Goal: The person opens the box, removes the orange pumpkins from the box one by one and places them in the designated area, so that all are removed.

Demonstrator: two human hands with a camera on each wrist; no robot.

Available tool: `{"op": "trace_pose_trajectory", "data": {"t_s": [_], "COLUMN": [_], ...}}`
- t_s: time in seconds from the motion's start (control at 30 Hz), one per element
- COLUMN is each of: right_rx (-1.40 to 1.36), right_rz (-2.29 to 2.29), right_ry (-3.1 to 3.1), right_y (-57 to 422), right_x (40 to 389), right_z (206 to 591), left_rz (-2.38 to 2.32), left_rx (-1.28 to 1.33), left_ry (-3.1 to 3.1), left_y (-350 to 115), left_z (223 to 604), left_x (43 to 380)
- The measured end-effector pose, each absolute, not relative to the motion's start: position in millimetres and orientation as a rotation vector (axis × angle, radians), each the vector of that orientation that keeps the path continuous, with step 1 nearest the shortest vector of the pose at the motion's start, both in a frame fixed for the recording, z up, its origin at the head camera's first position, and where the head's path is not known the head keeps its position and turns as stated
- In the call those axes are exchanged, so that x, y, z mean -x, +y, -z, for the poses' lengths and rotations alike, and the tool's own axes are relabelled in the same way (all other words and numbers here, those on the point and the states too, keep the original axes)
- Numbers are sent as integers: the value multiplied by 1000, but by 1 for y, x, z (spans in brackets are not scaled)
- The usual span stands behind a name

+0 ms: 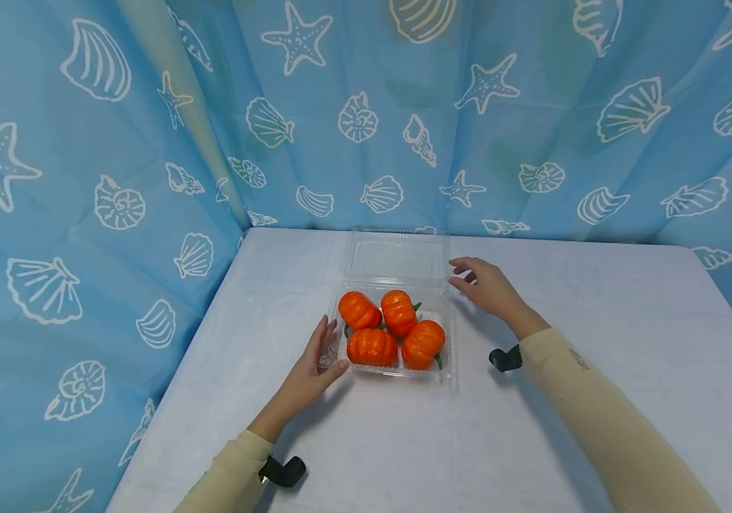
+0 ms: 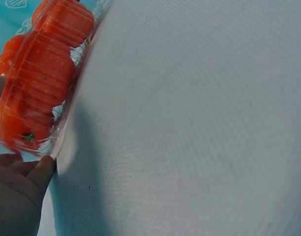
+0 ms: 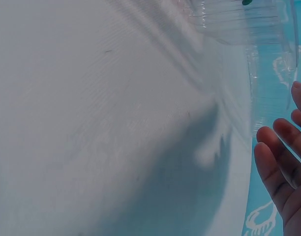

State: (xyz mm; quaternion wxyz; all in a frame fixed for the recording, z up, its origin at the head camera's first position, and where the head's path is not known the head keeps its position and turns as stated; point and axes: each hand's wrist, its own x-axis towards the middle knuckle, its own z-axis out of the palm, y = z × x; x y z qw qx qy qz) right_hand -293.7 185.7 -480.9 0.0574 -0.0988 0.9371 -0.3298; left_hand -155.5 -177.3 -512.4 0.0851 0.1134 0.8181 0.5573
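Observation:
A clear plastic clamshell container [image 1: 398, 372] stands on the table with its lid [image 1: 398, 258] folded back flat, away from me. Several small orange pumpkins [image 1: 372, 347] with green stems sit in its base. My left hand [image 1: 307, 376] is at the near left corner, its fingers along the left wall and thumb by the front; in the left wrist view fingertips [image 2: 45, 164] touch the container's lower edge. Beside the lid's right edge, my right hand [image 1: 486, 285] hovers with loosely bent fingers, holding nothing. The right wrist view shows its fingers [image 3: 273, 162] apart from the clear plastic.
A white cloth covers the table [image 1: 571, 306]. Behind it and along the left hangs a blue curtain [image 1: 340, 171] printed with white shells and starfish. Each wrist carries a black camera mount [image 1: 505, 358].

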Motion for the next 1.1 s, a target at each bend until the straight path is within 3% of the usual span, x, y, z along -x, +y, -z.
{"op": "trace_pose_trajectory", "data": {"t_s": [1.1], "right_rx": [803], "right_rz": [1154], "right_ry": [2708], "right_y": [175], "right_x": [230], "right_z": [451], "left_rz": [-1610], "left_rx": [-354], "left_ry": [2460], "left_y": [-176], "left_z": [510], "left_x": [153]}}
